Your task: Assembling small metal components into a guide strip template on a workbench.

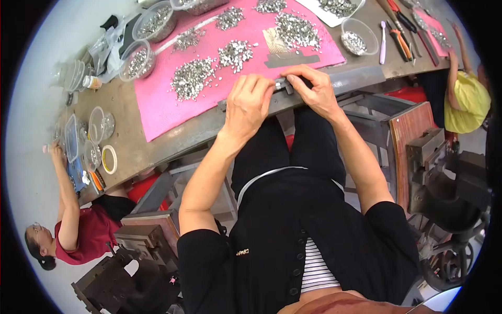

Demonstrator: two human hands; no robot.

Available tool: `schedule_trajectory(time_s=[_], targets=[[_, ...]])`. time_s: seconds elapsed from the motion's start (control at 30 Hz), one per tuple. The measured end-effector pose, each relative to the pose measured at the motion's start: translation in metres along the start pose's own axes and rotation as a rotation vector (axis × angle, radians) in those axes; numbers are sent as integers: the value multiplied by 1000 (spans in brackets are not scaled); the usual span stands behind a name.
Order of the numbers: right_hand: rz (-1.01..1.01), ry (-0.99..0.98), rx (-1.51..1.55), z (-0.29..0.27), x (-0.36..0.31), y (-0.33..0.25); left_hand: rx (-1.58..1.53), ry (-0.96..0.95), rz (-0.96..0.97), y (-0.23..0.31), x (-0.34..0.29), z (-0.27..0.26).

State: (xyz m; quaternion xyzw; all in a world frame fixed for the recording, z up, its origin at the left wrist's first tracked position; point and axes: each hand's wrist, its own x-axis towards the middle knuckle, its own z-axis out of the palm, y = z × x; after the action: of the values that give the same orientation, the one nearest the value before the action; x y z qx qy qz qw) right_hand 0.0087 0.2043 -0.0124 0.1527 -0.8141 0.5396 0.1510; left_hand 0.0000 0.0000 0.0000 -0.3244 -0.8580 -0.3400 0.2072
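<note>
The small, dark-grey, metal-looking bar (286, 86), at the grey metal table edge (361, 78), could drop nearward if fingertips slipped. The right hand (312, 91) pinches it almost closed; the left hand (249, 102) bunches at its left, its hold hidden. Beyond lies a bright pink sheet (157, 112).

Pale wall (29, 112) on L; brown wkbench (124, 125); red seat (411, 94) R.

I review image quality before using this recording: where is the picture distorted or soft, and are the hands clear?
Head view: the table edge bends and the rim goes black; head view: left hand and right hand look fairly sharp; head view: clear tubs at far left look soft and hazy.
</note>
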Motion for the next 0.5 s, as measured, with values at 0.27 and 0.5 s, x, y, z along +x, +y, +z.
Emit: schedule_trajectory(time_s=[0.27,0.5], targets=[[-255,-78,-258,-4,49,1,10,15,-49,3,9,-7],[-203,-113,-378,29,156,33,158,102,-201,-97,66,-20]])
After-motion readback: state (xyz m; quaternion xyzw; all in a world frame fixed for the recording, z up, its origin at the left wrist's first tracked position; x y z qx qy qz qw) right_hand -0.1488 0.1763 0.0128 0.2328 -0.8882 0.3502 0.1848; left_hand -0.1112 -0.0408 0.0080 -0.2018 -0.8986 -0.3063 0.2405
